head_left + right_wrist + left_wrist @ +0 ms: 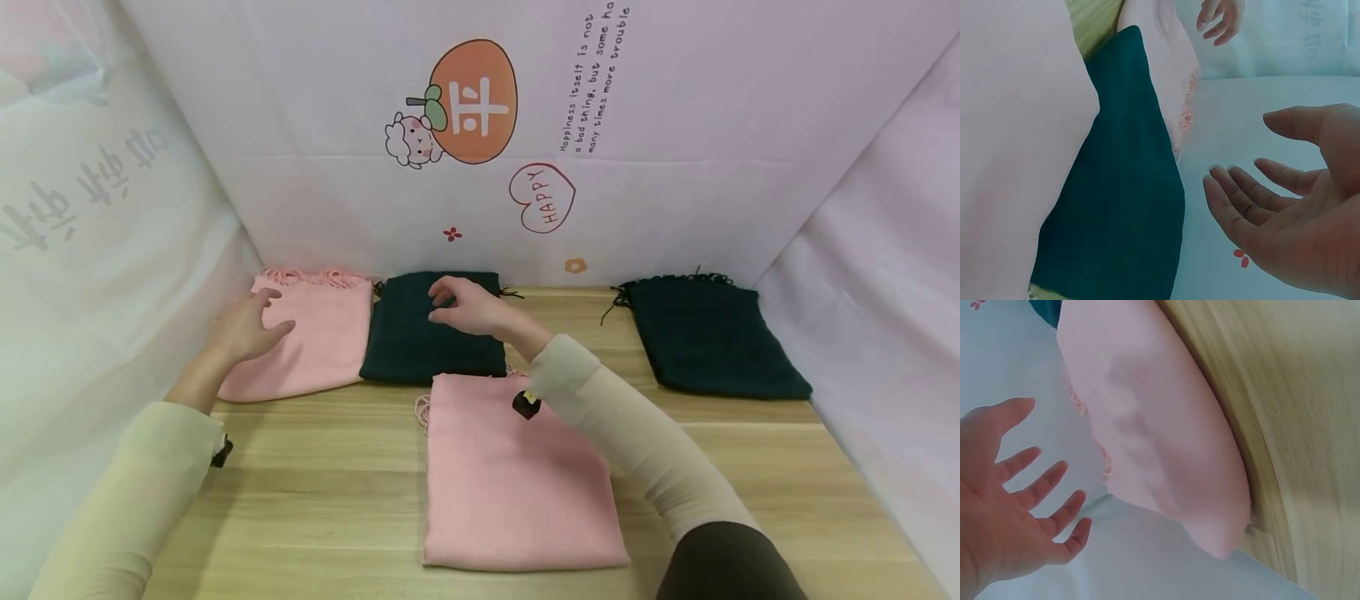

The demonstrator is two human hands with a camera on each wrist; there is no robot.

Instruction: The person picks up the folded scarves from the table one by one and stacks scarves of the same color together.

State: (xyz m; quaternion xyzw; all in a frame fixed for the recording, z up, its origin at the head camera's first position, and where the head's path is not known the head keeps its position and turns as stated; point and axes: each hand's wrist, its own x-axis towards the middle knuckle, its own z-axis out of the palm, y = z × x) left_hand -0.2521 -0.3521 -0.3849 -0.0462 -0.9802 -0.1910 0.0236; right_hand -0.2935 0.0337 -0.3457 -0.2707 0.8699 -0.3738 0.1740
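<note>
In the head view my left hand (247,327) hovers over the left side of a folded pink scarf (322,342) with a fringe along its back edge. Its fingers are spread and relaxed, holding nothing, as the left wrist view also shows. My right hand (476,308) is above a folded dark green scarf (408,342) that lies beside the pink one. In the right wrist view the right hand's fingers (1235,212) are loosely bent with nothing between them. A second folded pink scarf (510,492) lies nearer, partly under my right forearm.
Another folded dark green scarf (712,337) lies at the back right, its fringe toward the back wall. White printed cloth walls (660,108) close in the wooden table (322,500) at the back and both sides.
</note>
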